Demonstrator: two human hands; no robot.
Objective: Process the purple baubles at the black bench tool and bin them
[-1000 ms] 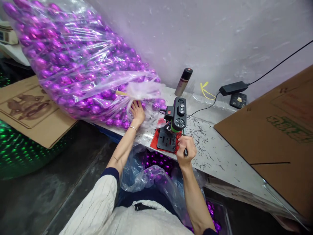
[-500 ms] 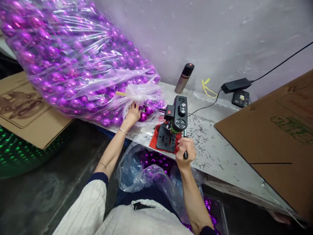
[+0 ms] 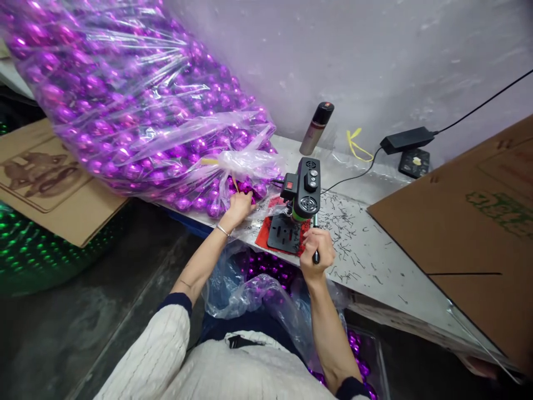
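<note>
My left hand (image 3: 241, 206) is at the opening of a large clear bag (image 3: 166, 128) full of shiny purple balls. Its fingers close round a purple ball (image 3: 253, 195), partly hidden by them. Right of it stands a small black machine (image 3: 308, 186) with round vents and a red switch, above a black slotted base plate (image 3: 283, 232) on a red sheet (image 3: 263, 236). My right hand (image 3: 317, 250) is wrapped round the machine's black-ended lever (image 3: 316, 256).
Behind the machine stand a spray can (image 3: 316, 129), a yellow tie (image 3: 358, 147) and a black power adapter (image 3: 407, 140). Small dark bits litter the table (image 3: 375, 250). Cardboard (image 3: 466, 233) leans at right; an open bag of purple balls (image 3: 270, 272) hangs below the table edge.
My left hand has moved right, out from the bag's opening towards the machine, with a purple ball at its fingers. My right hand stays on the lever. The view has shifted slightly.
</note>
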